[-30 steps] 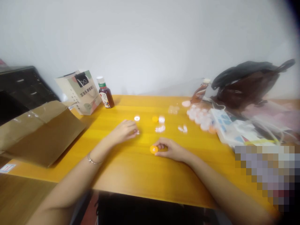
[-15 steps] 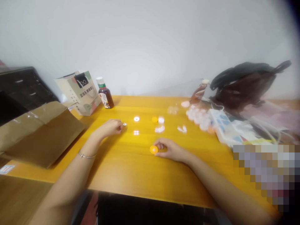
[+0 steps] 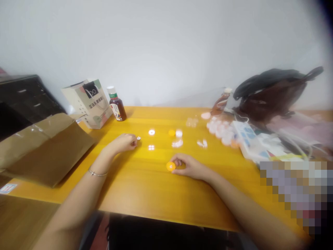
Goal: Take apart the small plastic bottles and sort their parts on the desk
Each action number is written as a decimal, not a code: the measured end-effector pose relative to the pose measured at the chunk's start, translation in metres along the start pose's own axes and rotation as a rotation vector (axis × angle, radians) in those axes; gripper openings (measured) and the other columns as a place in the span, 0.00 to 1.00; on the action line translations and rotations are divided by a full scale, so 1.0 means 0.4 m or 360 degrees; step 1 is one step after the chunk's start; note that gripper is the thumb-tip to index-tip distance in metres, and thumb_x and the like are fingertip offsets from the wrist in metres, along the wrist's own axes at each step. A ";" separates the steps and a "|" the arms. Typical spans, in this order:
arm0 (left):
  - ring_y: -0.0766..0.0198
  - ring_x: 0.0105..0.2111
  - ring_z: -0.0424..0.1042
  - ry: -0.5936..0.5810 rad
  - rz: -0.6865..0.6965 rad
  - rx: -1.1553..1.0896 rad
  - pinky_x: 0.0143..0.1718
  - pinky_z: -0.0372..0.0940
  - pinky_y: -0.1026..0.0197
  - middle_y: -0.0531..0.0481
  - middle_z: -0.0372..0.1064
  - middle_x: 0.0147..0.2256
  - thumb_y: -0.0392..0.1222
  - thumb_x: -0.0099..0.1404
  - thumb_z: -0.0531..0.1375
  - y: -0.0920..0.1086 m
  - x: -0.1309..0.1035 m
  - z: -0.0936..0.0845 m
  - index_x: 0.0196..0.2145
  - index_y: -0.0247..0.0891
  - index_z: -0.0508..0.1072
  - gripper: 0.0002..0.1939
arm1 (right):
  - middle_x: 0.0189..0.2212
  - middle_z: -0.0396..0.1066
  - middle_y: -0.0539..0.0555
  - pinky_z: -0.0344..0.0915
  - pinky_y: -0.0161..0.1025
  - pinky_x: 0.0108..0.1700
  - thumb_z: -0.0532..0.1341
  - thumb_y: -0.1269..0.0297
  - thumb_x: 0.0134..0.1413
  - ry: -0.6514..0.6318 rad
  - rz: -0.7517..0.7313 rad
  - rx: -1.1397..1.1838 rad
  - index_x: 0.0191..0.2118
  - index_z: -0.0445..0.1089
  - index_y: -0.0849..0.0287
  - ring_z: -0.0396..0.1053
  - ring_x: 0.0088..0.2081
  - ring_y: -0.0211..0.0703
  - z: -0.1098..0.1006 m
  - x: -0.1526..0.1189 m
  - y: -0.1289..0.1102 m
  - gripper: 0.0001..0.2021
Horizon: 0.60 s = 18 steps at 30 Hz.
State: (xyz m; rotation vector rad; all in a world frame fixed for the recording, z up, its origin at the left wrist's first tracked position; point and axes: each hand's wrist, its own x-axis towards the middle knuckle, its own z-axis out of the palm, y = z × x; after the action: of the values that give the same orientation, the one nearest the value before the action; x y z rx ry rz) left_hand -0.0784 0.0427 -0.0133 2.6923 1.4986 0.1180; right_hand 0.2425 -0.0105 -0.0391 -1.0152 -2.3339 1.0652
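Note:
Over the front middle of the wooden table, my right hand [image 3: 187, 166] pinches an orange disc [image 3: 170, 166] with a pale centre between thumb and fingers. My left hand [image 3: 126, 142] is closed near the left middle of the table, with a small white piece [image 3: 138, 138] at its fingertips. Too small to name, that piece seems pinched there. Beyond the hands lie a white disc [image 3: 151, 132] with a dark centre, another orange disc [image 3: 171, 133] touching a second white disc [image 3: 179, 133], and a group of small white dots [image 3: 151, 147]. Blurred white pieces [image 3: 177, 143] lie near these.
At left stand a brown paper bag [image 3: 47, 149], a printed gift bag [image 3: 91, 104] and a dark bottle [image 3: 118, 107]. Further right are a clear cluster [image 3: 191, 122], pale round pieces [image 3: 221, 130], a second bottle [image 3: 220, 103], a white-blue packet [image 3: 246, 137] and a dark bag [image 3: 270, 95].

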 end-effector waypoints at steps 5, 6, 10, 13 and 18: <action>0.66 0.25 0.64 -0.0027 0.0004 0.0061 0.27 0.53 0.65 0.50 0.68 0.26 0.37 0.54 0.53 0.015 -0.002 -0.015 0.24 0.37 0.70 0.06 | 0.29 0.63 0.49 0.59 0.34 0.35 0.62 0.60 0.44 0.0001 -0.0011 0.0004 0.35 0.67 0.58 0.61 0.31 0.37 0.000 0.000 0.002 0.11; 0.66 0.26 0.64 0.0009 0.0022 0.0067 0.28 0.54 0.65 0.50 0.67 0.27 0.38 0.55 0.53 0.025 -0.002 -0.018 0.25 0.37 0.70 0.07 | 0.29 0.63 0.49 0.59 0.34 0.35 0.62 0.59 0.44 0.0002 -0.0008 0.0009 0.35 0.67 0.59 0.61 0.31 0.37 0.000 -0.001 0.002 0.11; 0.66 0.28 0.65 0.0259 0.0213 0.0015 0.31 0.56 0.64 0.49 0.66 0.27 0.43 0.61 0.52 0.103 0.001 -0.018 0.29 0.36 0.71 0.11 | 0.29 0.63 0.49 0.59 0.35 0.35 0.62 0.58 0.44 -0.0001 -0.0015 0.0020 0.36 0.67 0.58 0.61 0.31 0.37 -0.001 -0.001 0.002 0.13; 0.64 0.33 0.66 0.0345 0.0445 -0.0195 0.36 0.59 0.62 0.48 0.66 0.31 0.47 0.62 0.52 0.189 0.004 0.005 0.35 0.36 0.70 0.13 | 0.29 0.63 0.49 0.60 0.35 0.35 0.62 0.58 0.44 -0.0013 -0.0017 0.0014 0.36 0.68 0.58 0.61 0.31 0.37 0.000 0.000 0.003 0.13; 0.63 0.36 0.66 0.0266 0.0615 -0.0483 0.38 0.61 0.62 0.48 0.67 0.35 0.51 0.55 0.59 0.288 0.014 0.069 0.39 0.37 0.68 0.18 | 0.27 0.61 0.48 0.59 0.34 0.34 0.62 0.60 0.45 -0.0005 -0.0057 0.0045 0.37 0.66 0.58 0.59 0.30 0.36 0.002 0.002 0.007 0.12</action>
State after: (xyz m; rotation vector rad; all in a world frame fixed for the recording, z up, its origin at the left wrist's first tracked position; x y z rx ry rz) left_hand 0.0247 -0.0135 -0.0304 2.7275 0.8791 0.5509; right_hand 0.2427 -0.0090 -0.0416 -0.9582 -2.3239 1.0838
